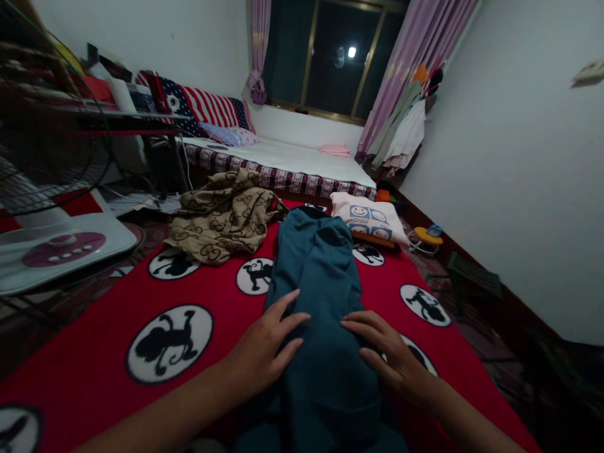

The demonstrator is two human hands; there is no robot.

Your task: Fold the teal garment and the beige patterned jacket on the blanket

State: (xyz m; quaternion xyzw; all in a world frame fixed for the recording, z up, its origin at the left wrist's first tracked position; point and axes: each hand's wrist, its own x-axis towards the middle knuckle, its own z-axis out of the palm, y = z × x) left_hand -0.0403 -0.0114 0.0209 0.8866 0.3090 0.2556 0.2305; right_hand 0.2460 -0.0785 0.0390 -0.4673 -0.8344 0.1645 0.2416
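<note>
A teal garment (325, 283) lies lengthwise on a red blanket (226, 296) with round monkey prints, its long sides folded inward. What kind of garment it is, I cannot tell. My left hand (276, 340) rests on its left edge, fingers spread and palm down. On the right edge lies my right hand (384, 349), its fingers stretched out and touching the cloth. Neither hand grips anything. The near end of the garment runs down out of the bottom of the view.
Beyond the garment are a brown patterned cloth (231, 214) on the left and a white printed pillow (370, 217) on the right. A fan (66, 245) stands at the left. Past the blanket is a bed (292, 157) under the window; a stool (427, 236) stands right.
</note>
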